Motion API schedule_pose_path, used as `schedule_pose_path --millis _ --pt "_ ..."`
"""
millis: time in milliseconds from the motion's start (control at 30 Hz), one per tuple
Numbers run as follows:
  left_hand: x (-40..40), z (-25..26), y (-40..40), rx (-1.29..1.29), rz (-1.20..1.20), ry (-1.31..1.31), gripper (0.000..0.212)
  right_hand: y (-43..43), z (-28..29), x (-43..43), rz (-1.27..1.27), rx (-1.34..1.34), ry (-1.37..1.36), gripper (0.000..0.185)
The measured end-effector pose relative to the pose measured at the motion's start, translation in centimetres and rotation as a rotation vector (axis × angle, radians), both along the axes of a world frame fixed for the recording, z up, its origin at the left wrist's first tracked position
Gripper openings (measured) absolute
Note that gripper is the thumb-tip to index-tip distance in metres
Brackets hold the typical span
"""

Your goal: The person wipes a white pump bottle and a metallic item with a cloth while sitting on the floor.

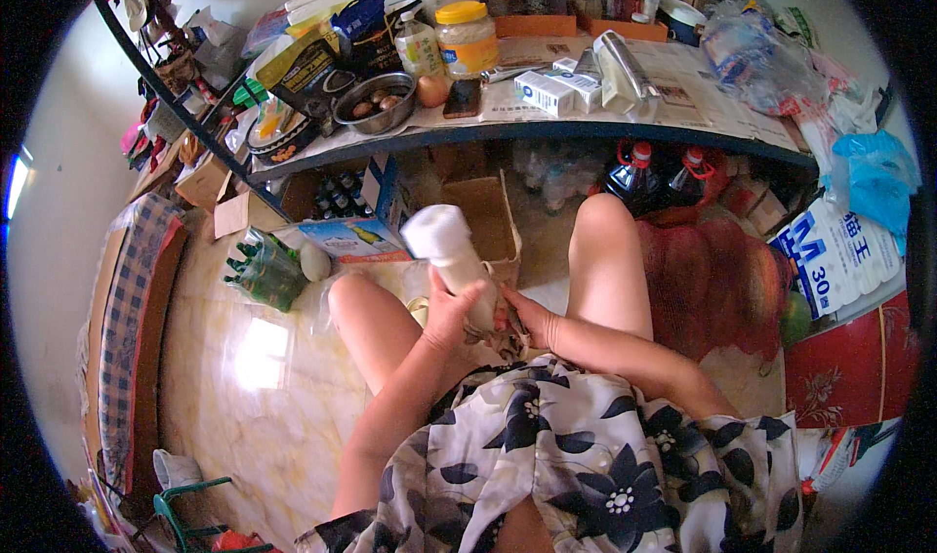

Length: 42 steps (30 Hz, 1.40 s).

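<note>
My left hand (448, 311) is closed around a pale, cylindrical container (468, 281) with a white top, held tilted between my knees; its upper end is blurred. Close by on the right, my right hand (533, 319) touches a crumpled, patterned cloth or wrapper (506, 333) at the container's lower end. The fingers of that hand are partly hidden, so its grip is unclear. Below both hands lies the black-and-white floral garment (556, 436) over my lap. An open cardboard box (479, 212) stands on the floor beyond the container.
Ahead, the paper-covered table (688, 70) bears a metal bowl (375, 104), a phone (463, 99), small cartons (545, 93) and a yellow-lidded jar (466, 39). A red mesh sack (703, 282) lies right of my knees; a bag of green bottles (267, 269) sits on the left.
</note>
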<state>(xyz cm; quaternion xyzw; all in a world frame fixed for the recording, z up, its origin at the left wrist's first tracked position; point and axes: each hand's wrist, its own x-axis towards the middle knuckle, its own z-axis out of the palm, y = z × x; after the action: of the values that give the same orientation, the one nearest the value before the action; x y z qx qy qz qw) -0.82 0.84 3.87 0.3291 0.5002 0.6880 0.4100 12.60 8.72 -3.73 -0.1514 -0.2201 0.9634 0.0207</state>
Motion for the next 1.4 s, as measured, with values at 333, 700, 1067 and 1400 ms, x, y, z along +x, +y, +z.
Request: schedule_pose_path --millis 333,700,1067,1400 --pt "3.4 1.4 -0.5 0.203 -0.325 1.050 0.073 -1.0 0.5 0.2 -0.314 0.153 -0.174 0.044" --pt "2.2 -1.9 0.6 0.017 -0.063 0.528 0.069 0.4 -3.6 -0.1 -0.284 -0.066 -0.085 0.037" --pt "-0.8 -3.8 1.6 -0.208 -0.014 -0.311 0.040 -1.0 -1.2 -0.8 -0.513 0.291 -0.225 0.024" --pt "0.8 -1.9 1.0 -0.165 -0.277 -0.382 0.087 -1.1 3.8 0.2 -0.436 1.482 -0.322 0.029"
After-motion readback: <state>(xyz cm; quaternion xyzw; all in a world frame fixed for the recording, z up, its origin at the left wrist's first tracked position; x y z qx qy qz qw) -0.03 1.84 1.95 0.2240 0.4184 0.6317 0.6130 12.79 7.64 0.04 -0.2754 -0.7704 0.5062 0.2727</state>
